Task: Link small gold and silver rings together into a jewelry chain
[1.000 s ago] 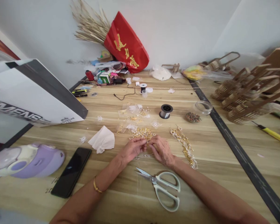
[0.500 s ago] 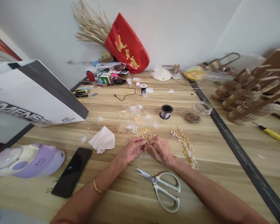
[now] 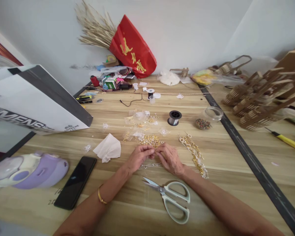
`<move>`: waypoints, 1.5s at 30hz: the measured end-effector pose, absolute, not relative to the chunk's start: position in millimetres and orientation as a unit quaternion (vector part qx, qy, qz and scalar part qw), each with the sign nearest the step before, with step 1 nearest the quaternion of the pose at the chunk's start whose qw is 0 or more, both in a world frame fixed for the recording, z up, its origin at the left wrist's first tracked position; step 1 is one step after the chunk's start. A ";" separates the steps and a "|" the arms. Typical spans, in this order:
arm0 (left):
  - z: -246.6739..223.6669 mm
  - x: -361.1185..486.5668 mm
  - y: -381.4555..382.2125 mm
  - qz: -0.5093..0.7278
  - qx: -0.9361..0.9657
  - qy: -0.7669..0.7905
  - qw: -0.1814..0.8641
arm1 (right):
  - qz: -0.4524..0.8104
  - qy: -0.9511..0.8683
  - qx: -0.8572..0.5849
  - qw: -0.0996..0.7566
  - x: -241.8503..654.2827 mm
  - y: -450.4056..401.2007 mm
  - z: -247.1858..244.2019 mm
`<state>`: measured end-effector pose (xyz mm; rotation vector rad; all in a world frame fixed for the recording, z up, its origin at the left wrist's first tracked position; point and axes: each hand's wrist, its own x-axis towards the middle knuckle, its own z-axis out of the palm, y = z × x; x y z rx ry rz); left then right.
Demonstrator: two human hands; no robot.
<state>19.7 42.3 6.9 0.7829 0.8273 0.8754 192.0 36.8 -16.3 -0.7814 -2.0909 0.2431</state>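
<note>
Both hands meet at the near side of a pile of gold and silver beads point(image 3: 149, 140). My left hand point(image 3: 140, 157) is closed in a pinch, and what its fingertips hold is too small to name. Facing it, my right hand point(image 3: 170, 158) pinches too, its fingertips close to the left ones; the held piece cannot be made out. A silver beaded chain point(image 3: 149, 166) lies on the table beneath and between the hands. To the right rest gold and silver beaded strands point(image 3: 194, 152). White-handled scissors point(image 3: 173, 196) lie nearer me, blades slightly apart.
A wire spool point(image 3: 174, 118) stands behind the hands, with a jar of mixed beads point(image 3: 203, 123) at its right. Leftward are a white tissue point(image 3: 108, 148), a phone point(image 3: 75, 182) and a purple bottle point(image 3: 39, 170). A yellow cutter point(image 3: 288, 141) lies far right.
The fingertips of both hands have shifted slightly and a little more of the silver chain shows to the left. Otherwise the view has barely moved.
</note>
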 end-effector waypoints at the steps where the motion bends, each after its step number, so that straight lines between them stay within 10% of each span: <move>1: 6.6 19.1 42.5 0.401 0.369 0.378 0.748 | 0.098 -0.839 -0.314 0.433 192.0 36.8 -15.9; 45: -1.8 12.4 50.4 0.389 0.328 0.366 0.779 | 0.111 -0.834 -0.310 0.444 191.3 34.8 -14.3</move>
